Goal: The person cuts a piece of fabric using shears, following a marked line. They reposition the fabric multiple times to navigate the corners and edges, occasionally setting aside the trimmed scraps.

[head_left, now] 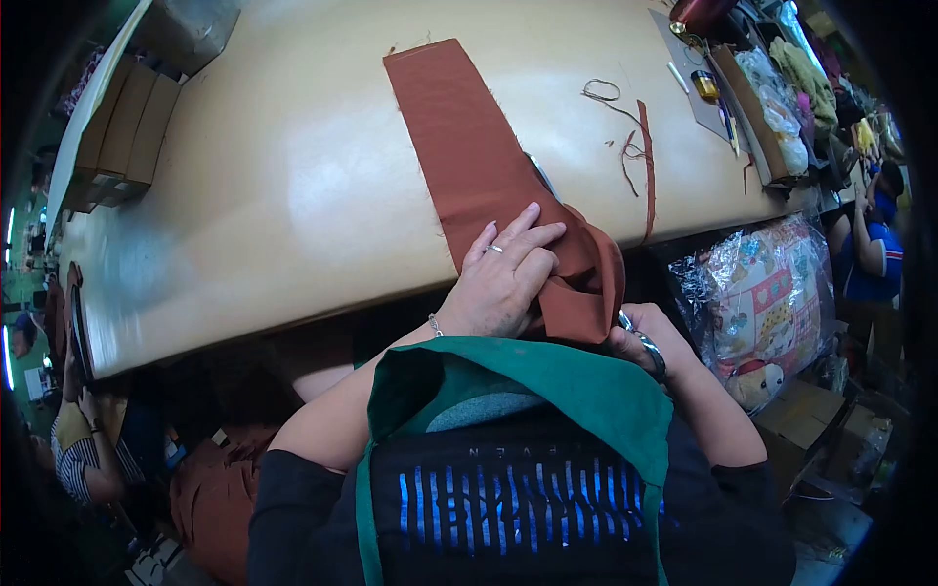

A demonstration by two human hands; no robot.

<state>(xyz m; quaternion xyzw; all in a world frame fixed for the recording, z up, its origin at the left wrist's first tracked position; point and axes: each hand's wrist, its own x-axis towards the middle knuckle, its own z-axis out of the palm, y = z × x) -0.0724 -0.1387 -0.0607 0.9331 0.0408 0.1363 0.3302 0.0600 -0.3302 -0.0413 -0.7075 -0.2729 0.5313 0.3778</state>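
A long strip of reddish-brown cloth (459, 137) lies on the table, its near end folded and bunched over the front edge. My left hand (500, 288) rests on this cloth with fingers stretched out and slightly apart, wearing a ring and a bracelet. Beside the bunched end, my right hand (657, 337) is closed around the handles of a pair of scissors (648, 344). Cloth covers the middle of the scissors; a thin metal blade shows at the strip's right edge. Whether the blades are apart is hidden.
Thin cloth scraps (645, 166) and loose threads lie right of the strip on the table (283, 176). Cardboard boxes (127, 127) stand at the left. A box of bagged items (762, 107) sits at the right, above a plastic-wrapped patterned bundle (757, 303). Other people are at both sides.
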